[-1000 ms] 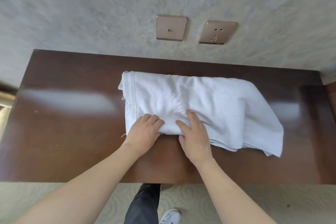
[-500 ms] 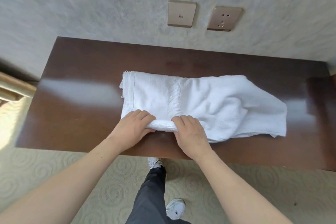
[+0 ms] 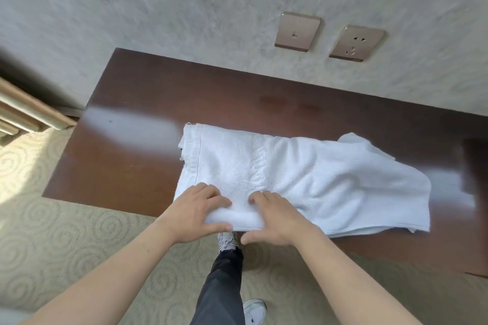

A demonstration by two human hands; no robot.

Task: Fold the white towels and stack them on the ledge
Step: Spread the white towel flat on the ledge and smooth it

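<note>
One white towel [image 3: 311,182] lies on the dark brown desk [image 3: 163,103]; it is soft and a bit bumpy, with a raised pattern running down its middle and a stitched band along its left edge; it lies in layers, and its right end is loose and wrinkled, with one corner poking up at the back; its near edge sits right at the front edge of the desk and is rolled into a fat fold.

The left hand [image 3: 196,212] holds that fold, with fingers curled over the top and the thumb under it; the right hand [image 3: 274,219] is just beside it, with fingers bent over the fold too; its thumb points left under the desk edge, and I cannot tell if the thumb touches the towel; the two hands cover part of the near edge.

Behind the desk is a gray, cloudy-looking wall [image 3: 184,8]; under the desk is a pale carpet [image 3: 66,240] with swirl shapes; a tan wooden frame [image 3: 23,113] shows at the far left; a leg in dark trousers [image 3: 224,285] stands below the hands, with white shoes [image 3: 254,311].

On the wall are two tan plates side by side: one switch plate [image 3: 297,31] and one power socket [image 3: 356,43].

Count: one towel, one desk, two hands, two wall plates, two shoes.
</note>
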